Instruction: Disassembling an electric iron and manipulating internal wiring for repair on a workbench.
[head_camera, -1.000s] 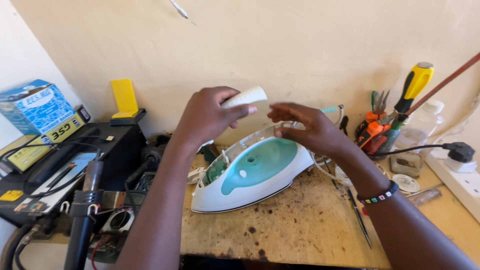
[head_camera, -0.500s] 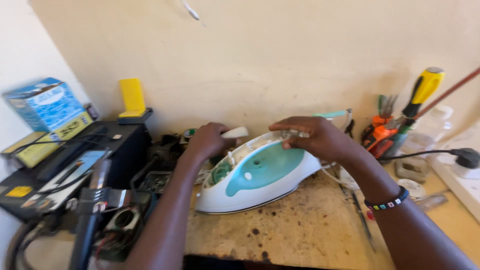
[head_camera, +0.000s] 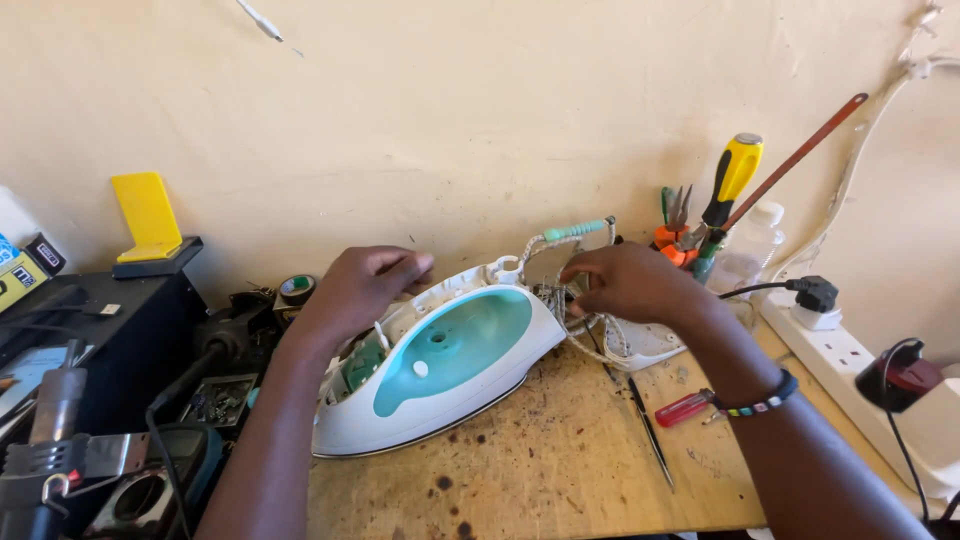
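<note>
At the far left edge a yellow-labelled box (head_camera: 12, 282) was seen. On the desk (head_camera: 560, 470) the iron (head_camera: 440, 375) was steadied by the left hand (head_camera: 350, 290), fingers apart; its white piece was gone. The right hand (head_camera: 630, 285) pinched the cord (head_camera: 560, 300).

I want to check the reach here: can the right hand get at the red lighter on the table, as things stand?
Probably yes. The red lighter lies in the open on the wooden table, just beneath the right hand's wrist. Nothing covers it; the hand is now at the iron's cord.
</note>
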